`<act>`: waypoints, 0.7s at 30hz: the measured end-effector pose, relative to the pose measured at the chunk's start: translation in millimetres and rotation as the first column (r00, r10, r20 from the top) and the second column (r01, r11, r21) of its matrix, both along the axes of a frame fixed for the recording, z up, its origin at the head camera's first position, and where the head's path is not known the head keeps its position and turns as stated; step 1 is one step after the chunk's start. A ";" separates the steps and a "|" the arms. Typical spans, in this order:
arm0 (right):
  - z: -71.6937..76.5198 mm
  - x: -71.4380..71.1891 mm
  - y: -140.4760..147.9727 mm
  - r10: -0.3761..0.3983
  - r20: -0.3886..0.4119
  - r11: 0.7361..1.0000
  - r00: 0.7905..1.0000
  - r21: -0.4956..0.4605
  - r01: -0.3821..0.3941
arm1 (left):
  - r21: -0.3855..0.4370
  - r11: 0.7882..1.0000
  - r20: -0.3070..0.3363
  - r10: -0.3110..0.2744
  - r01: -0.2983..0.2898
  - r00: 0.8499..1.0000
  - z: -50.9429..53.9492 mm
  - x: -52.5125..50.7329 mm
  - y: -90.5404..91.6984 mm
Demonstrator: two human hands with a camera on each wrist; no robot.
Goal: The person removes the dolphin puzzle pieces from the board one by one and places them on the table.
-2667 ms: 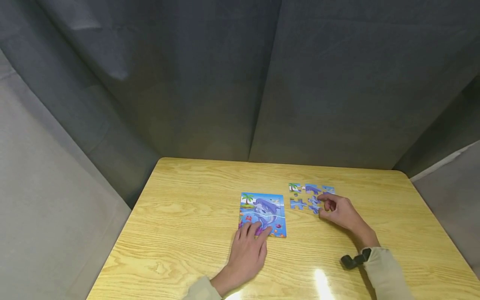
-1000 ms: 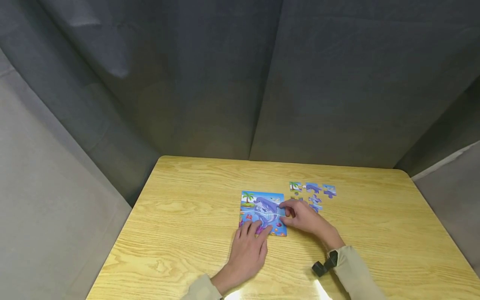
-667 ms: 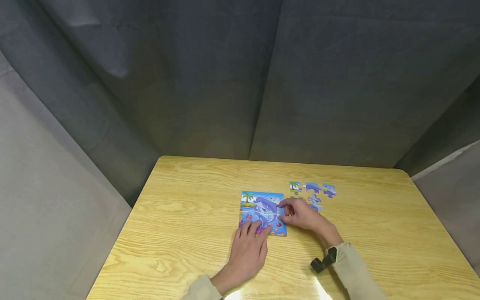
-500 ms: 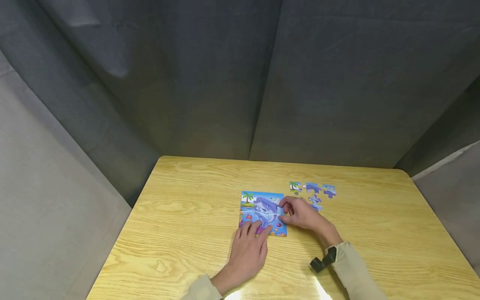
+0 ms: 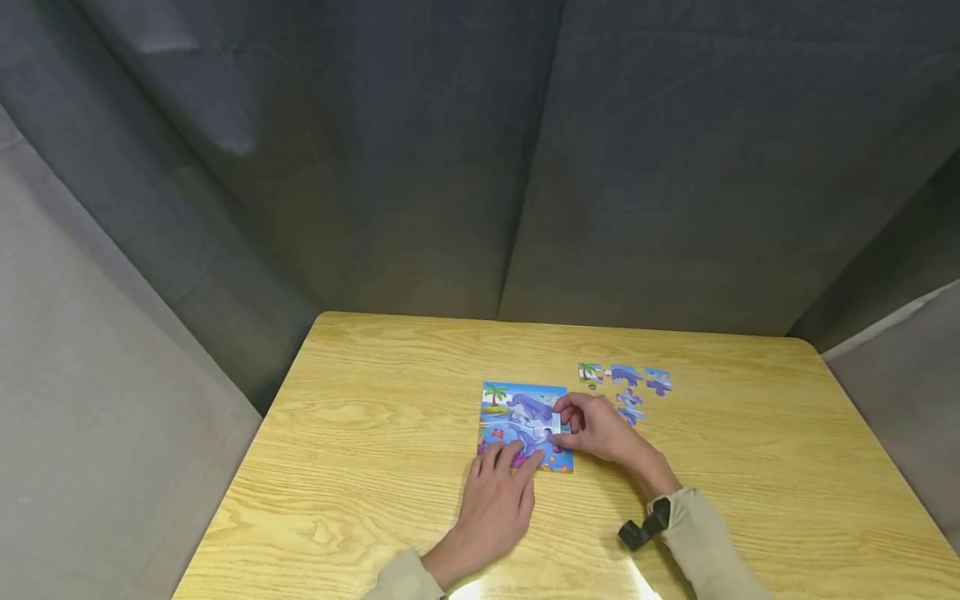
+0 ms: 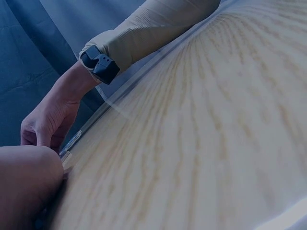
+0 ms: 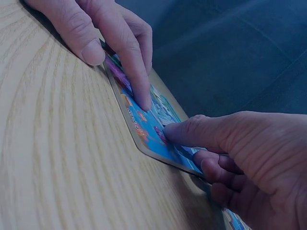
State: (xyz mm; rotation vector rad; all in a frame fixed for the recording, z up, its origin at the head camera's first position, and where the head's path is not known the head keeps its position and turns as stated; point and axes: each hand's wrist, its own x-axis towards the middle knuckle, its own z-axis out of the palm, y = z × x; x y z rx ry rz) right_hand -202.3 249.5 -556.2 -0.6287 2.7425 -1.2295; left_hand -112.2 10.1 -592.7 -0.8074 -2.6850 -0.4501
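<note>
1. Can't see the edge of the puzzle board (image 5: 517, 408) at seven o'clock, under the left hand (image 5: 495, 508), or at three, behind the right hand (image 5: 603, 433).
2. Can't read the print on the pinched piece (image 5: 557, 423): too small, partly covered.
3. Can't follow the left sleeve (image 5: 405, 577) or right sleeve (image 5: 708, 537) past the head view's border, near six and five o'clock.

A square, blue dolphin-picture puzzle board (image 5: 513, 403) lies on a yellow wood-grain table (image 5: 360, 450), the left hand (image 5: 497, 504) on its near part, the right hand (image 5: 602, 430) over its right side with a pale-blue jigsaw piece (image 5: 557, 422). Loose blue-and-purple jigsaw pieces (image 5: 626, 376) lie right of the board; behind the table hangs a dark-grey cloth curtain (image 5: 420, 167).
</note>
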 end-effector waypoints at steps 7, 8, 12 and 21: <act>2.5 -0.1 -2.6 0.004 -0.002 1.000 1.000 0.020 -0.004 | -0.005 1.000 -0.012 -0.001 0.001 1.000 2.2 0.1 -1.3; 2.4 -0.4 -2.8 0.001 -0.003 1.000 1.000 0.023 -0.001 | -0.007 1.000 -0.016 -0.001 0.001 1.000 2.2 0.0 -1.3; 0.1 -1.9 -3.0 -0.011 -0.033 0.999 0.999 0.041 0.012 | -0.009 1.000 -0.020 0.000 0.000 1.000 1.9 -0.3 -1.1; -10.0 -0.2 2.3 0.000 -0.174 1.000 0.985 -0.025 -0.005 | 0.002 1.000 -0.006 -0.009 0.009 1.000 -0.7 -1.0 -0.1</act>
